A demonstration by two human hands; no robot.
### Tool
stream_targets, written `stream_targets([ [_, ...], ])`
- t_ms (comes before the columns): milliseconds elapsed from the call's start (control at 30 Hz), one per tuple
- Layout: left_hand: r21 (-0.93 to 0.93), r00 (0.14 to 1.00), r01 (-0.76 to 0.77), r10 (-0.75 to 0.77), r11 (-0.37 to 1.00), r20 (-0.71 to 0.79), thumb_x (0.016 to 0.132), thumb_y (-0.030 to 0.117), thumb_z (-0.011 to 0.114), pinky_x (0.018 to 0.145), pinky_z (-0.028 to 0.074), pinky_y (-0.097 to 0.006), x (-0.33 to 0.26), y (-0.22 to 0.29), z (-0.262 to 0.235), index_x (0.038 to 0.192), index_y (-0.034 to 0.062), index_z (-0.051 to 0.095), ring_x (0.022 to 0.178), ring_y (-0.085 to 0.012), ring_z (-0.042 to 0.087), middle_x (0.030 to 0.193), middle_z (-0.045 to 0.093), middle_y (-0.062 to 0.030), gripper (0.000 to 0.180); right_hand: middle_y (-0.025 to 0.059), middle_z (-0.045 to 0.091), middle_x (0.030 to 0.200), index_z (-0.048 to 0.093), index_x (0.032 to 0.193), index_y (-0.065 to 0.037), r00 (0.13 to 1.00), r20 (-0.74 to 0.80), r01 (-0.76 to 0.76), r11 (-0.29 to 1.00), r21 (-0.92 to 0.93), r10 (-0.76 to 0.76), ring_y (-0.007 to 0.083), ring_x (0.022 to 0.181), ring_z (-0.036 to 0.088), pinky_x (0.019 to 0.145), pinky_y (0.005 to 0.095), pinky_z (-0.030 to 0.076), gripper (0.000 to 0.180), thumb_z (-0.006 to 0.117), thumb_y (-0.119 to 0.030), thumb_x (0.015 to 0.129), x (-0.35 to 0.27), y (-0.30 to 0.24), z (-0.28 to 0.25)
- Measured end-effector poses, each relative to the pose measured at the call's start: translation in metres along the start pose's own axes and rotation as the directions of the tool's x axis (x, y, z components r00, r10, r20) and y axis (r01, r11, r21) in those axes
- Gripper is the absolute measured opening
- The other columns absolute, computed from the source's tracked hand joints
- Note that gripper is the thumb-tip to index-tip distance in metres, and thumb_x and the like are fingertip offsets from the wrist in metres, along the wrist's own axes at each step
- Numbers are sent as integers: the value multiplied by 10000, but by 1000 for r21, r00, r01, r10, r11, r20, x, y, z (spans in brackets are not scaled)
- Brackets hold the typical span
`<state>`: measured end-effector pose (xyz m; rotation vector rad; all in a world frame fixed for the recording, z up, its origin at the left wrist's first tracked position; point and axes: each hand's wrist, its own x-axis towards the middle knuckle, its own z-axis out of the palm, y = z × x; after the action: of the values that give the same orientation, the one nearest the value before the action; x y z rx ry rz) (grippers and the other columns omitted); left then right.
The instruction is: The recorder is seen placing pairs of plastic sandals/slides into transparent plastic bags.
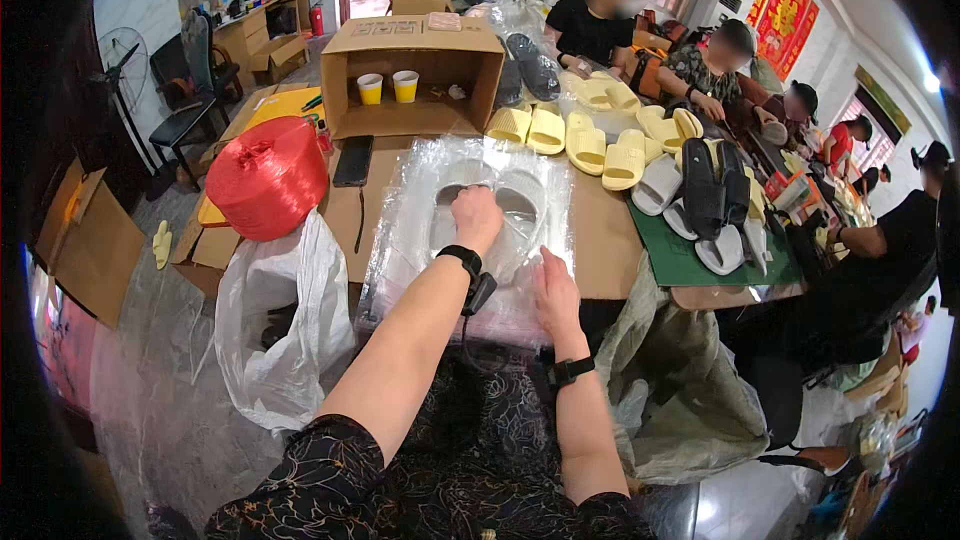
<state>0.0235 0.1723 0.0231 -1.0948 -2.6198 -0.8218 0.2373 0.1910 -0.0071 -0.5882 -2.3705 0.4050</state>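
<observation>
A pair of pale grey slippers (521,202) lies on a stack of clear plastic bags (400,270) in front of me, with clear film around them. My left hand (478,218) reaches over the left slipper, its fingers curled down at the strap; the fingertips are hidden. To the lower right, my right hand (556,292) rests along the right edge of the bags, fingers stretched out and nothing visible in them.
Beyond the bags stands a cardboard box (415,35) holding two paper cups (405,86). A red twine roll (267,178) and a black phone (353,161) are at left. Yellow slippers (624,158) and black slippers (703,190) crowd the right, where other people sit.
</observation>
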Motion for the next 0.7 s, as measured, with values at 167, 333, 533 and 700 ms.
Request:
stream_targets([
  [167, -76, 1000, 0, -2, 997, -22, 752, 209, 626, 777, 535, -445, -3, -12, -18, 864, 26, 703, 924, -338, 656, 952, 688, -175, 228, 239, 552, 1289, 465, 1360, 24, 948, 32, -316, 930, 188, 316, 394, 1164, 549, 992, 441, 433, 459, 430, -235, 983, 1, -7, 3],
  [333, -322, 991, 21, -62, 946, -117, 728, 259, 632, 724, 503, -470, 0, -38, -80, 740, 29, 662, 814, -366, 642, 802, 665, -192, 233, 241, 546, 1316, 496, 1338, 31, 942, 56, -335, 906, 259, 332, 380, 1212, 528, 1033, 417, 404, 450, 428, -246, 990, -3, -2, 11],
  [533, -534, 930, -161, -53, 830, -364, 748, 158, 614, 599, 466, -348, -31, -154, -190, 772, -24, 612, 629, -237, 597, 681, 607, -165, 184, 214, 623, 1210, 517, 1331, 6, 940, -25, -319, 899, 300, 341, 328, 1115, 602, 959, 383, 465, 423, 501, -226, 978, -5, 1, 17],
  [700, -876, 975, -9, -192, 482, -116, 866, 188, 628, 738, 492, -246, -126, -260, -271, 996, 3, 690, 794, -119, 624, 938, 697, -23, 235, 172, 665, 1080, 512, 1335, 17, 912, 23, -394, 863, 317, 409, 246, 970, 645, 864, 342, 501, 427, 527, -202, 968, -2, -6, 16],
])
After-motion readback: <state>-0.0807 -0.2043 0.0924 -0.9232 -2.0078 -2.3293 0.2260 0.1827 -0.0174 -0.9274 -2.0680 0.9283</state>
